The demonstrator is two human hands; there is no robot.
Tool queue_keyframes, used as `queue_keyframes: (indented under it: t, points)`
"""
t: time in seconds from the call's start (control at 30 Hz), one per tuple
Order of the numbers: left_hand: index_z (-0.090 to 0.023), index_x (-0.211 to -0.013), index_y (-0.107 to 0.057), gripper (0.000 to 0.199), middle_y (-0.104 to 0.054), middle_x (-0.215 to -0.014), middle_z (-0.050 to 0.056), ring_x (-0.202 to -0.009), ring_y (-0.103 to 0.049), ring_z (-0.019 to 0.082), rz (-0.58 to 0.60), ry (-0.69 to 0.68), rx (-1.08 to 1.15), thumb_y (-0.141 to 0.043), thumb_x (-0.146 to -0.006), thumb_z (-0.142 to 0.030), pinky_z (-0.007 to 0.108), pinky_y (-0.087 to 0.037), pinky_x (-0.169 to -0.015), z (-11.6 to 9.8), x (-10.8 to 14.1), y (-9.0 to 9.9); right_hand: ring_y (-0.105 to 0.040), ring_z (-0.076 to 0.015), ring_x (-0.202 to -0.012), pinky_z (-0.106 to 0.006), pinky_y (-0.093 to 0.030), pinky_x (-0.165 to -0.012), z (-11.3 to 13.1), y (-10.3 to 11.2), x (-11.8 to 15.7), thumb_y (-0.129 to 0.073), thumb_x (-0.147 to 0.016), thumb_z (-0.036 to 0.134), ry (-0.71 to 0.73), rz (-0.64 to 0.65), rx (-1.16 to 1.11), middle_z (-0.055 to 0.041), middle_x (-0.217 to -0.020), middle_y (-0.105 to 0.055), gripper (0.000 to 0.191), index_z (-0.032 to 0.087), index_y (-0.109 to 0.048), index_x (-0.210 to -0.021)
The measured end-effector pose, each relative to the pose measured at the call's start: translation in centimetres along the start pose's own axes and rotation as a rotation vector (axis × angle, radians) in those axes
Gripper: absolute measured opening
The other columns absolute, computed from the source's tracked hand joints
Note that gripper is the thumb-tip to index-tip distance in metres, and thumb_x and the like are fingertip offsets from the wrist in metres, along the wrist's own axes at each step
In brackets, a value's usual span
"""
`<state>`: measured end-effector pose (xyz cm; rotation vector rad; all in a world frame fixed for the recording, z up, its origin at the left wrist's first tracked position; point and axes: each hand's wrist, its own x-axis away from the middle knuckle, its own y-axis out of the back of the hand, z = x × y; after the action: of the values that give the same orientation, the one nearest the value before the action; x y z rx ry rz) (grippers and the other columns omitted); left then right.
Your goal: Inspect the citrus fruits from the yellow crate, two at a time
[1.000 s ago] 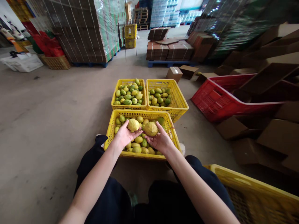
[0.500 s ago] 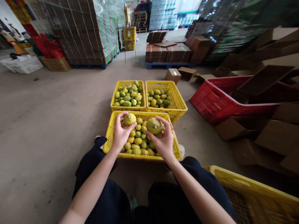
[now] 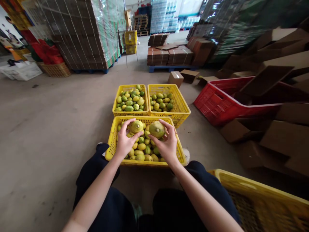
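Observation:
Over the near yellow crate (image 3: 147, 163), my left hand (image 3: 125, 141) grips a yellow-green fruit (image 3: 136, 126) between thumb and fingers. My right hand (image 3: 167, 141) has its thumb and fingers round a larger, greener fruit (image 3: 156, 130). The two held fruits are side by side with a small gap, their knobbed ends facing me. Many yellow and green fruits (image 3: 141, 147) lie in the crate beneath. Behind it stand a left yellow crate (image 3: 130, 113) full of fruit and a right yellow crate (image 3: 182, 103) with fruit lower down inside.
A red crate (image 3: 217, 104) with cardboard stands to the right, beside piled boxes (image 3: 285, 138). Another yellow crate (image 3: 260, 190) is at the lower right. Flattened cartons (image 3: 180, 55) on a blue pallet and a wrapped stack (image 3: 79, 35) stand farther back.
My left hand and its fruit have moved slightly right, nearer the right fruit. The right fruit has turned a little, its knob now facing me more. The view has shifted slightly.

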<state>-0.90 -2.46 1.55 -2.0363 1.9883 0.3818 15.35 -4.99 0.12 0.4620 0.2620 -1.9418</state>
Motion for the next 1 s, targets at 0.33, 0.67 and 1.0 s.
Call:
queue_keyframes:
  t: [0.33, 0.67, 1.0]
  points:
    - [-0.019, -0.131, -0.056, 0.046, -0.07, -0.105, 0.012, -0.081, -0.07, 0.022, 0.038, 0.613, 0.804, -0.053, -0.087, -0.032, 0.028, -0.056, -0.06, -1.5, -1.4, 1.2, -0.061, -0.0171, -0.066, -0.024, -0.047, -0.045, 1.4, 0.7, -1.4, -0.073, -0.064, 0.031, -0.532, 0.136, -0.7, 0.0003, -0.08, -0.066, 0.033, 0.022, -0.064, -0.094]
    - [-0.029, -0.14, -0.048, 0.047, -0.072, -0.105, 0.008, -0.052, -0.064, 0.011, 0.131, 0.717, 1.035, -0.036, -0.095, -0.03, 0.018, -0.05, -0.043, -1.7, -1.2, 0.8, -0.048, -0.0109, -0.04, -0.021, -0.031, -0.029, 1.3, 0.4, -1.8, -0.056, -0.077, 0.053, -0.7, 0.275, -1.127, -0.0087, -0.074, -0.068, 0.042, 0.013, -0.064, -0.089]
    - [-0.024, -0.136, -0.054, 0.045, -0.07, -0.114, 0.006, -0.109, -0.066, 0.019, -0.209, 0.694, 1.338, -0.036, -0.095, -0.029, 0.031, -0.054, -0.09, -0.4, -1.6, -1.5, -0.07, -0.0205, -0.084, -0.035, -0.06, -0.071, 0.6, -1.2, -2.0, -0.064, -0.078, 0.032, -0.813, 0.078, -1.296, -0.0051, -0.103, -0.074, 0.024, 0.022, -0.063, -0.1]
